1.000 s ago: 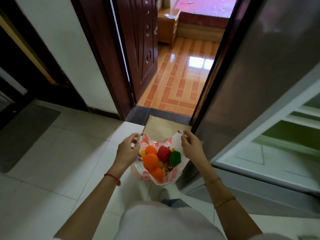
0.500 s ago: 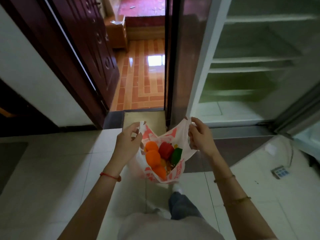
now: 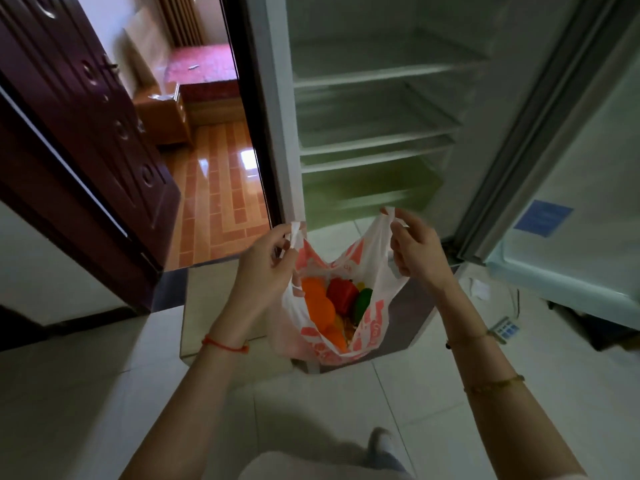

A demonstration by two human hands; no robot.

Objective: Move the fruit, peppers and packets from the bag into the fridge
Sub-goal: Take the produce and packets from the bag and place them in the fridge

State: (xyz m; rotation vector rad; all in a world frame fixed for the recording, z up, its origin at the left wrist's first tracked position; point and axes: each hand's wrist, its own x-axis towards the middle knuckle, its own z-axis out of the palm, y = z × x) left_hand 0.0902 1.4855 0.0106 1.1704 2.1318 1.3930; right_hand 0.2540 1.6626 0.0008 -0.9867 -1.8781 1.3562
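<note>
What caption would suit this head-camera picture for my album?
Both hands, left and right, hold a bag of oranges and peppers open before an open fridge.

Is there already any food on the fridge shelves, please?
No, the shelves of the open fridge look bare; the fruit and peppers sit in the bag held by both hands.

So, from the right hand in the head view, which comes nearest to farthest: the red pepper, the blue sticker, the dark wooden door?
From the right hand:
1. Red pepper, just left and below, in the bag.
2. Blue sticker, to the right on the fridge door.
3. Dark wooden door, far left.
</note>
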